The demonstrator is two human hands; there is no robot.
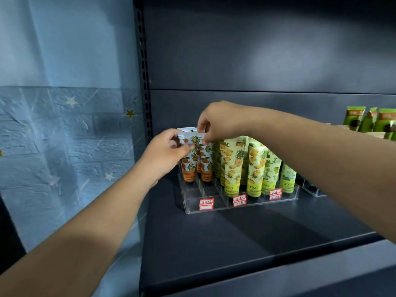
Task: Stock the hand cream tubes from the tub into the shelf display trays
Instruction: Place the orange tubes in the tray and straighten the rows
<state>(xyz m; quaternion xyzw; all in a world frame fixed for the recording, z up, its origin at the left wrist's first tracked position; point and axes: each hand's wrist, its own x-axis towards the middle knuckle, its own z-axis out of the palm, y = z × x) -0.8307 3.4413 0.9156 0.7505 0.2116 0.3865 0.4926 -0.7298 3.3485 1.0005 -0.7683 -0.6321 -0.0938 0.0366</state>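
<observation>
A: Stocking looks well underway. Clear display tray (214, 207) sits on the dark shelf (235, 236), toward its back-left corner, close to the upright post. Yellow pineapple tubes (232, 166) and green tubes (288, 179) already fill the middle and right rows.

B: And the left rows?

A: Orange-print tubes (205, 166) stand only at the back; the front compartments behind the red price tags (206, 204) look bare. So my judgement: roughly two thirds done, left rows remaining. Tub not in view, so stock left is unknown.

B: Hands?

A: Left hand (165, 155) curled, thumb and fingers pinching the flat crimped end of an orange-print tube near the tray's back-left corner. Right hand (218, 123) reaches over from the right, fingertips pinching the tops of the same cluster. Cannot tell whether both hold one tube or neighbours.

B: Orientation?

A: Long axis near upright, leaning slightly back. Cap end down in the compartment, crimped end up, printed face toward the shelf's front edge, matching the rest.

B: Anything else?

A: Second tray (312, 190) and green packets (372, 122) farther right along the shelf.
</observation>
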